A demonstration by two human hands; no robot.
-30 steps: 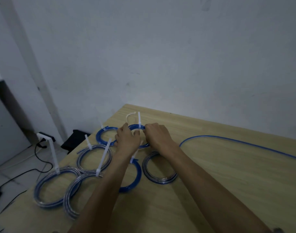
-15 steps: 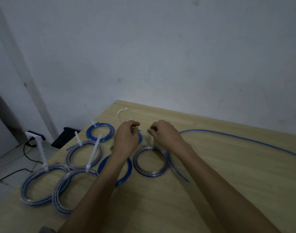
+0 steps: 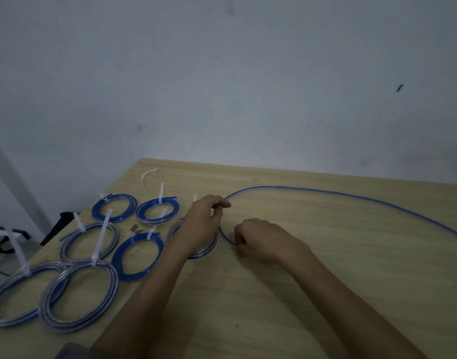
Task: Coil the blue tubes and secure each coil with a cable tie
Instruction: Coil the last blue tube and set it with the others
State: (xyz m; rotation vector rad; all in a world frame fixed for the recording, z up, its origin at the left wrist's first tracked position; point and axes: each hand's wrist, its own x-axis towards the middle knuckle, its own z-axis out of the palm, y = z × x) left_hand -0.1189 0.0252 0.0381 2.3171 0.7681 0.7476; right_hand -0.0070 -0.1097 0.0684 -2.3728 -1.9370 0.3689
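the tying of the last coil has been left behind within the past second: both hands have been moved off the small coil near the table's far edge, and the loose blue tube (image 3: 326,190) is now being taken up, so by judgement a new coil is being started while seven tied coils are lying finished on the left. the left hand (image 3: 204,221) is being held over the nearest tied coil (image 3: 209,248), with its thumb and forefinger pinched together on the tube's bend near the top of the curve. the right hand (image 3: 258,239) is being curled round the tube's near end, where the blue line disappears under the knuckles; the exact grip of the hidden fingertips cannot be told. from the hands the tube is being run in a wide arc across the wooden table (image 3: 326,281) and out past the right border of the view, so its full length is not being shown. a spare cable tie (image 3: 148,176) is lying close to the far left corner, just beside the edge, well apart from the hands. the left side is being crowded by the coils, two of which are lying at the table's left edge, while open wood is being left to the right and toward the person, which looks the better room for winding.
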